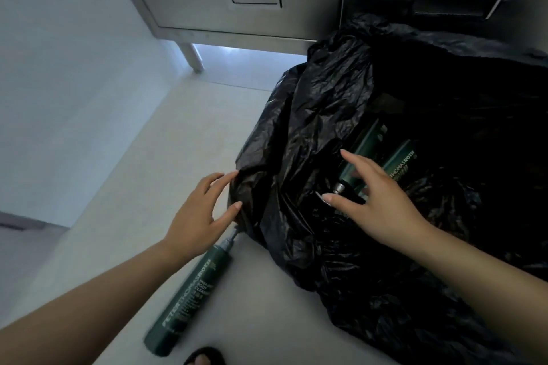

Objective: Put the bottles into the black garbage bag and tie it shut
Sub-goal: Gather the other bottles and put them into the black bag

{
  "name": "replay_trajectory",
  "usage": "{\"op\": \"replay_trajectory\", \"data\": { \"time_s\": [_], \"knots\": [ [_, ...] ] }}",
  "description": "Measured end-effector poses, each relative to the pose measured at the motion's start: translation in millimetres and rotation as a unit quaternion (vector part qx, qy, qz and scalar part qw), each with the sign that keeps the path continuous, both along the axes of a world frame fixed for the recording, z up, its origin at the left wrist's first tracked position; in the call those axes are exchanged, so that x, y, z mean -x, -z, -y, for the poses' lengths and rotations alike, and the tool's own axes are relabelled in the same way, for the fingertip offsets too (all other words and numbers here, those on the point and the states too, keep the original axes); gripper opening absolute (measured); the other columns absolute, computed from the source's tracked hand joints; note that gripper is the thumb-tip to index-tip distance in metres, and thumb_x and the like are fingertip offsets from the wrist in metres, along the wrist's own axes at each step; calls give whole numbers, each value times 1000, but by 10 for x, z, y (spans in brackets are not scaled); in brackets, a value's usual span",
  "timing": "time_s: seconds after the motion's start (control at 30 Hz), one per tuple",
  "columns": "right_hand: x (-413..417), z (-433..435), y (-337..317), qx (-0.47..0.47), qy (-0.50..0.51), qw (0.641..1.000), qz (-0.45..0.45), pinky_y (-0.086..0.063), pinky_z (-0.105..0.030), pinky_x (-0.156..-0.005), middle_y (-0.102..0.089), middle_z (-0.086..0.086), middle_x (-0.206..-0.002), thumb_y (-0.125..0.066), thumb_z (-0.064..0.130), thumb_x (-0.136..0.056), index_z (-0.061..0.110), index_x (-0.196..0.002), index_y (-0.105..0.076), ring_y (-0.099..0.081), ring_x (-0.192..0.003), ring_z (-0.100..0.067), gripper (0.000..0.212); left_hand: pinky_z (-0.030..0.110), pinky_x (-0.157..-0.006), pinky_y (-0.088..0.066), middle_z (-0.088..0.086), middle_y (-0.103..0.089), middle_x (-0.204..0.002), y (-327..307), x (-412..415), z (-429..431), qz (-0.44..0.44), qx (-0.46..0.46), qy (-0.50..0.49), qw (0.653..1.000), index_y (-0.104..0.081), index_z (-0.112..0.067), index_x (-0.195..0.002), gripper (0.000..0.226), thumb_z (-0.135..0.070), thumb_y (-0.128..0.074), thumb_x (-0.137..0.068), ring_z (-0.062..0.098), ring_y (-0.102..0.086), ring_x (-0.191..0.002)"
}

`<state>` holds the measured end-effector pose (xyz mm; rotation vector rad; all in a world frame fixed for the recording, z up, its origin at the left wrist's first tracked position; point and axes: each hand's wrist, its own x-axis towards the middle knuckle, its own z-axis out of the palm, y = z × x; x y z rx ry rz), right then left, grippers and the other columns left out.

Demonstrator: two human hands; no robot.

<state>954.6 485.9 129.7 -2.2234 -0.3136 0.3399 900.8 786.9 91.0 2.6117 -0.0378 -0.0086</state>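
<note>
Down at the very bottom, a toe in a dark sandal [204,357] peeks in; just past it a green bottle [189,299] lies on its side on the pale floor [148,157], outside the bag, with its grey nozzle pointing at the bag and almost touching it.

Next comes the left hand [198,210], above the top of that bottle; its fingers are spread and nearly straight, and the tips touch the crinkly near-left edge of the black garbage bag [326,115]; it does not have hold of anything.

The right hand [376,195] is over the mouth of the bag; its fingers are spread wide and loose, and it has hold of nothing; you cannot tell if it touches what is under it.

Under that hand, inside the bag, a second green bottle [364,151] and a third green bottle [400,163] lie side by side, with white letters on the third one; the bag is wide open, not tied, and it sits on the floor, floppy and dark inside.

Behind the bag stands a grey metal cabinet [237,9] on a short round leg [191,56]; a pale wall [59,53] is off to the left.
</note>
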Motion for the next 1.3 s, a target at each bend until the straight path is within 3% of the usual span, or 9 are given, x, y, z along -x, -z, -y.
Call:
{"op": "replay_trajectory", "data": {
  "time_s": [0.13, 0.27, 0.43, 0.6, 0.77, 0.9, 1.07, 1.17, 1.3],
  "knots": [
    [79, -223, 129, -20, -12, 1000, -6, -34, -29, -108, -35, 5, -149, -70, 43, -76, 26, -145, -30, -39, -132, -13, 82, 37, -97, -46, -3, -39, -142, 322, 459, -247, -65, -4, -70, 995, -25, -39, -142, 62, -52, -49, -87, 15, -44, -125],
    [123, -218, 217, 4, -32, 999, -17, -28, -16, -98, -33, 10, -149, -66, 52, -76, 32, -145, -27, -38, -128, -5, 81, 25, -103, -33, -1, -42, -141, 686, 796, -356, -155, -11, -81, 984, -30, -30, -144, 65, -46, -57, -87, 13, -42, -127],
    [158, -127, 235, 21, -22, 999, -30, -36, -35, -108, -30, 12, -151, -52, 69, -64, 36, -145, -24, -36, -134, -9, 92, 21, -100, -32, 1, -46, -138, 845, 861, -403, -207, 9, -67, 976, -30, -27, -144, 69, -36, -64, -84, 14, -43, -126],
    [159, -88, 252, 28, -23, 999, -17, -38, -34, -106, -32, 12, -149, -52, 73, -62, 38, -144, -24, -38, -132, -9, 94, 23, -102, -31, -1, -42, -145, 886, 915, -431, -212, 18, -67, 975, -26, -27, -145, 68, -37, -61, -87, 15, -41, -130],
    [110, -65, 215, 17, -11, 1000, -11, -42, -37, -104, -34, 9, -148, -64, 59, -71, 33, -145, -26, -41, -131, -11, 87, 35, -100, -35, 6, -38, -149, 770, 770, -551, -174, 53, -189, 965, -24, -24, -147, 69, -36, -58, -89, 26, -43, -130],
    [106, 41, 143, 15, -9, 1000, -6, -40, -33, -105, -31, 12, -149, -66, 54, -75, 35, -145, -24, -39, -131, -10, 84, 41, -97, -37, 8, -40, -148, 455, 490, -615, -123, 55, -215, 967, -19, -28, -148, 71, -41, -55, -89, 33, -47, -126],
    [103, 241, -12, 2, 5, 1000, -3, -38, -34, -106, -23, 16, -152, -62, 58, -77, 40, -145, -18, -34, -134, -9, 83, 38, -90, -35, 12, -40, -147, -256, -160, -450, -11, 19, -146, 989, -13, -31, -148, 70, -50, -43, -88, 34, -47, -125],
    [76, 392, -70, -12, 23, 1000, -2, -37, -36, -107, -21, 14, -153, -62, 56, -78, 38, -146, -18, -32, -136, -12, 82, 36, -87, -35, 11, -43, -145, -642, -489, -78, 36, 23, -84, 996, -11, -37, -147, 65, -49, -41, -91, 24, -50, -114],
    [13, 624, -138, -44, 64, 997, -4, -40, -28, -98, -27, 14, -150, -64, 56, -76, 37, -145, -21, -38, -129, -10, 83, 32, -85, -36, 1, -45, -142, -997, -753, 640, 46, 22, 28, 998, -13, -42, -146, 68, -55, -40, -86, 12, -46, -108]
  ]
}}
